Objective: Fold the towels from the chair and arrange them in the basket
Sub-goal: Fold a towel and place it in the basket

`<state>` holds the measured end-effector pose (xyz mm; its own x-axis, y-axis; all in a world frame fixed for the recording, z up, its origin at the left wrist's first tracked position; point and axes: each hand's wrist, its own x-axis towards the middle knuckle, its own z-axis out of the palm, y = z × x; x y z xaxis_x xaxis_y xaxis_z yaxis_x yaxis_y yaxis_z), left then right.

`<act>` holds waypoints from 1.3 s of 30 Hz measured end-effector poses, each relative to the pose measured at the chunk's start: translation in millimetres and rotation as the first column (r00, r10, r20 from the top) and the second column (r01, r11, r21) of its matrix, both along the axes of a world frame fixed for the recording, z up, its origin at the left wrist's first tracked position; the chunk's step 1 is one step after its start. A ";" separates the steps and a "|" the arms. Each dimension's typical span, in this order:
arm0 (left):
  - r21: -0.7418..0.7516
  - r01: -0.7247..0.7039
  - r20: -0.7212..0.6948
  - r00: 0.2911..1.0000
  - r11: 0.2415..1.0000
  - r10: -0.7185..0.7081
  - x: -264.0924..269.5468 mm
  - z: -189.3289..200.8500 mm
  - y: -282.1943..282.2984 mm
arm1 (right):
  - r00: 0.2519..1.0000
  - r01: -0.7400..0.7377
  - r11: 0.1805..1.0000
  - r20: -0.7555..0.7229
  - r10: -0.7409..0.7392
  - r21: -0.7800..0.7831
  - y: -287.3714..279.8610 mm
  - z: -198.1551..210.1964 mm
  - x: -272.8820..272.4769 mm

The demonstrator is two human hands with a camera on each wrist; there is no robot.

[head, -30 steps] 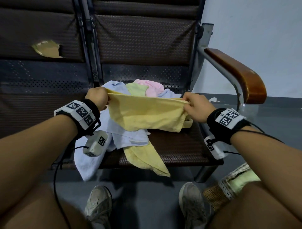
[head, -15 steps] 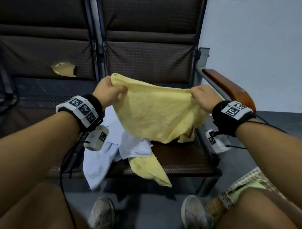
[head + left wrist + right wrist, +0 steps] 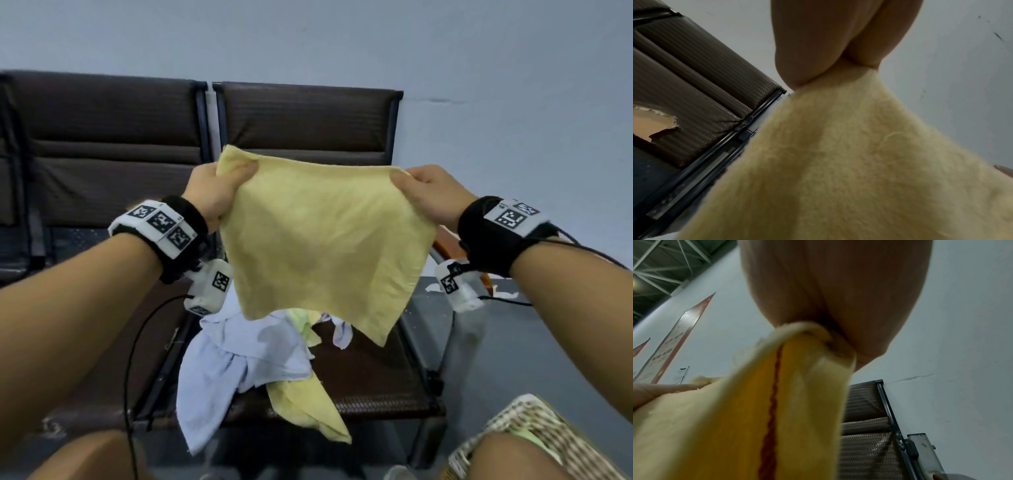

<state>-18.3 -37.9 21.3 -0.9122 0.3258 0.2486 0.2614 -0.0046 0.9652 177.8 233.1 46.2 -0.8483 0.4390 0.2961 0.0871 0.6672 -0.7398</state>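
Only from the head: basket [image 3: 534, 425] low right, towel pile [image 3: 253, 356] on chair [image 3: 370, 377]. Left hand [image 3: 215, 195] and right hand [image 3: 428, 195] raised, fingers clamped on yellow towel [image 3: 322, 246] corners.

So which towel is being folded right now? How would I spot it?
Find the dark chair against the wall. In front of it, the left hand and right hand pinch the top corners of a yellow towel. Unlike the pile on the seat, it hangs spread open.

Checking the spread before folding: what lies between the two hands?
In the head view, only the yellow towel spans between the left hand and the right hand, each pinching a top corner; it hangs open.
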 end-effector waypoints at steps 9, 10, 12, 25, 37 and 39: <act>0.020 -0.207 0.192 0.961 0.978 0.200 9.3 -9.8 33.6 | 0.977 0.162 0.905 0.193 -0.090 -0.395 -23.9 -11.7 -15.0; 0.019 -0.182 0.205 0.963 0.983 0.175 16.3 -13.8 40.8 | 0.978 0.155 0.877 0.194 -0.073 -0.455 -30.9 -14.6 -17.2; 0.007 -0.091 0.211 0.974 0.996 0.088 38.4 -22.3 54.8 | 0.985 0.114 0.824 0.171 -0.021 -0.556 -45.7 -20.6 -22.9; -0.092 0.161 0.065 0.986 0.983 -0.156 78.0 -38.4 61.1 | 0.957 -0.069 0.801 0.187 0.221 -0.595 -64.0 -31.7 -15.2; -0.232 0.321 0.109 0.947 0.918 -0.303 24.1 -51.5 86.5 | 0.887 -0.111 0.980 0.460 0.023 0.165 -1.1 -34.2 -30.4; -0.232 0.250 -0.007 0.966 0.940 -0.259 20.5 -53.0 97.9 | 0.928 -0.007 0.968 0.363 -0.087 0.250 11.0 -39.2 -34.2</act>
<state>2.2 60.0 -31.6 -0.7831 0.5976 0.1721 0.3153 0.1430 0.9381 143.6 244.1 7.0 -0.9006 0.4292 0.0679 0.3519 0.8120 -0.4657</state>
